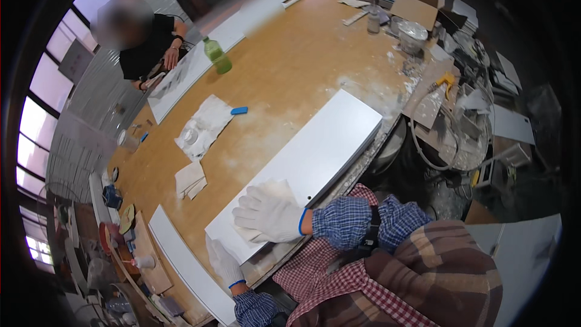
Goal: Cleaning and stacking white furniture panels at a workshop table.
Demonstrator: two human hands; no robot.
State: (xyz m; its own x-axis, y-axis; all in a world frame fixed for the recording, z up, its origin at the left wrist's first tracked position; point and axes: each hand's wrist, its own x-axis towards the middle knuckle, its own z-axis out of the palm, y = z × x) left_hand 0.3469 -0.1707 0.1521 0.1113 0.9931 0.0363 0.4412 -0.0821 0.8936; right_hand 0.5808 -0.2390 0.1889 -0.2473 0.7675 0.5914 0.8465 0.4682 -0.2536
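A long white panel lies slantwise on the tan worktable, with a small dark hole near its close edge. My right hand, in a white knit glove with a blue cuff, rests flat on a pale cloth on the panel's left part. Its fingers are stretched out, pressing the cloth rather than wrapping it. My left hand, gloved alike, is beside the panel's left end, fingers extended along that end. Whether it touches the panel is hard to tell.
Across the worktable a person works at another white panel. A green bottle, a white cloth, and a folded cloth lie between. A white strip lies left; clutter and a yellow air gun are right.
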